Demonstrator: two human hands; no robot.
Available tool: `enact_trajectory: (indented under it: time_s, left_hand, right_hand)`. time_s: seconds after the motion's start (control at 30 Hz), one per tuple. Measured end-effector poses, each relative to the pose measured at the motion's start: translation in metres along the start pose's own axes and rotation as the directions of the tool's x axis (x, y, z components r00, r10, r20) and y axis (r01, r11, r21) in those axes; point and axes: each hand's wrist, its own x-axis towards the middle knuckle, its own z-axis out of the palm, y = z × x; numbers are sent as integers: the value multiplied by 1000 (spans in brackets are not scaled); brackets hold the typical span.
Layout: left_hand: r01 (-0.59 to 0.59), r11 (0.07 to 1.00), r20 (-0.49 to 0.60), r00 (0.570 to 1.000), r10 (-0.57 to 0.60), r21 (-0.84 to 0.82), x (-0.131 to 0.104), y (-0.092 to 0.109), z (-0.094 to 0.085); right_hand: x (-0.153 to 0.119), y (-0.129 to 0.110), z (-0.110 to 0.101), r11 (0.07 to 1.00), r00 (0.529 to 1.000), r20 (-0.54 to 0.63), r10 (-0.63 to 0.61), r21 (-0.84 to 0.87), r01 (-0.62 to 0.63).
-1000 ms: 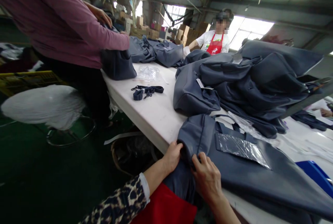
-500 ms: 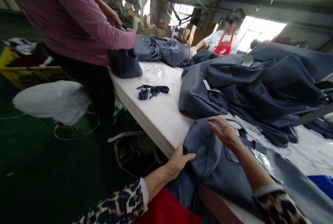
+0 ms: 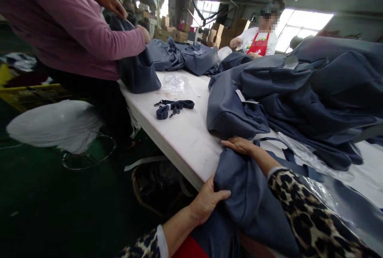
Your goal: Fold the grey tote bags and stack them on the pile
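Note:
A dark blue-grey bag [image 3: 251, 194] lies over the near edge of the white table [image 3: 179, 130]. My left hand [image 3: 206, 200] grips the bag's left end, thumb on top and the other fingers hidden behind it. On the far upper corner of the same bag rests my right hand [image 3: 239, 145], its fingers reaching over the edge, thumb side partly hidden. Just beyond it stands another blue-grey bag [image 3: 230, 110] with a white tag [image 3: 243, 97]. A bundle of dark straps with hooks [image 3: 174, 108] lies farther left on the table.
A person in a pink top [image 3: 74, 22] handles a bag [image 3: 139, 68] at the left. Another person in a red apron [image 3: 259, 45] stands across the table. A covered stool [image 3: 56, 124] is at the left; a large bag pile [image 3: 323, 98] fills the right.
My right hand has moved left and slightly down to the bag's far corner, its forearm now lower over the bag. The pink-topped person's bag stands taller, with one hand raised.

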Motion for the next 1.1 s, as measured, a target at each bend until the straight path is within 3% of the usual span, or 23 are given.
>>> enact_trajectory:
  time_s: [0.13,0.27,0.43,0.57,0.7,0.83,0.93,1.03,1.1]
  left_hand:
    - [14,1000,-22,1000,-14,-22,1,2,1]
    - [20,1000,-105,994,-22,-22,14,1,2]
    - [34,997,-237,971,-17,67,33,-3,2]
    - [36,993,-320,947,2,111,32,-9,1]
    - [48,992,-366,931,-2,114,29,-15,-1]
    - [45,996,-329,944,-16,80,31,-17,-3]
    - [25,998,-307,952,-7,56,32,-16,-3]
    - [21,998,-307,952,-4,51,34,-15,-4]
    - [37,996,-299,954,-11,81,34,-16,-5]
  right_hand:
    - [-5,0,-11,994,992,-81,96,-38,-99]
    - [-5,13,-16,946,923,-262,280,-85,-311]
    - [10,28,16,873,814,-392,428,-54,-485]
    - [17,32,42,857,754,-479,449,-8,-515]
    - [14,33,44,865,721,-537,438,34,-500]
    - [-8,25,26,910,745,-561,362,36,-414]
    - [-54,6,25,954,796,-547,259,16,-299]
    - [-110,-23,49,993,886,-449,118,42,-111]
    - [-138,-40,74,993,923,-369,108,83,-83]
